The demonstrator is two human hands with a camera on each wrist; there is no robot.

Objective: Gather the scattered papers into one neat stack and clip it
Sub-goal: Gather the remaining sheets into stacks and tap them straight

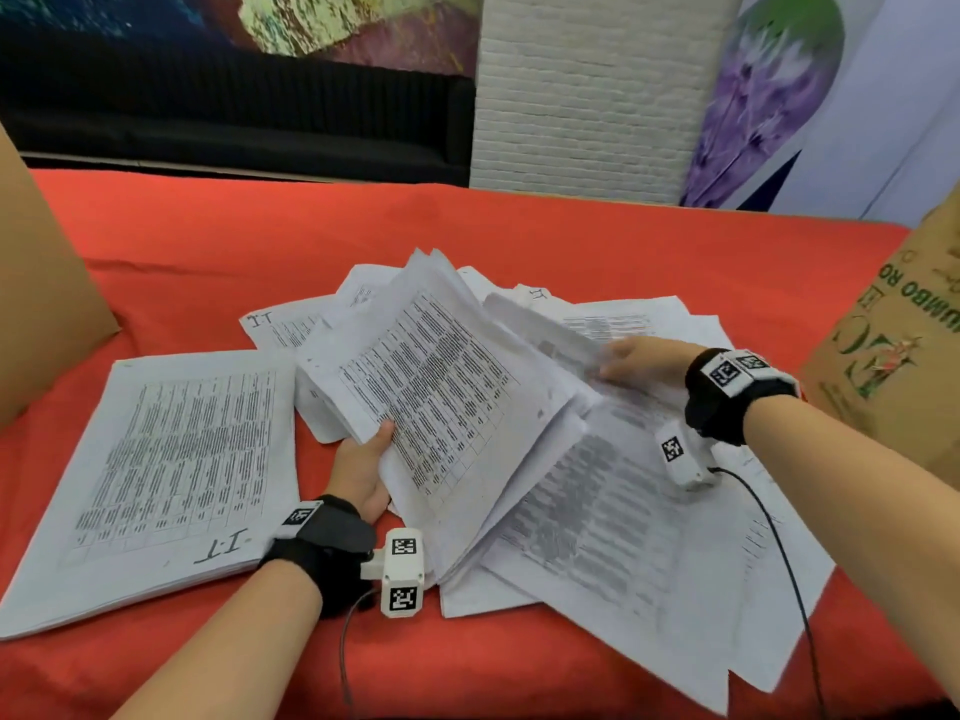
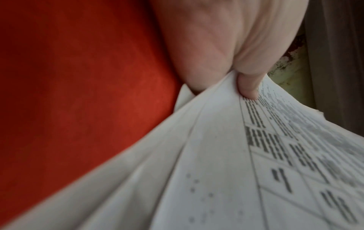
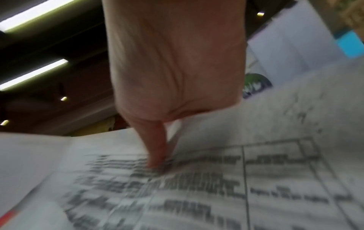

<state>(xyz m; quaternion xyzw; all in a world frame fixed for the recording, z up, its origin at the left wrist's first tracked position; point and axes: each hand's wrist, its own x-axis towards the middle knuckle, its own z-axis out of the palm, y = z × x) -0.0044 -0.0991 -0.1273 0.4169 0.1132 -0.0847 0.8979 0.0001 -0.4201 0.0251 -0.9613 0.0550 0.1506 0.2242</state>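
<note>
Pinching a tilted sheaf of white printed papers (image 1: 436, 387), the left hand (image 1: 358, 475) grips; the right hand (image 1: 641, 362) presses flat-fingered on loose sheets (image 1: 613, 517) atop the red-clothed table (image 1: 260, 236).

Red-clothed table (image 1: 467, 226) under scattered papers (image 1: 171, 475)
</note>
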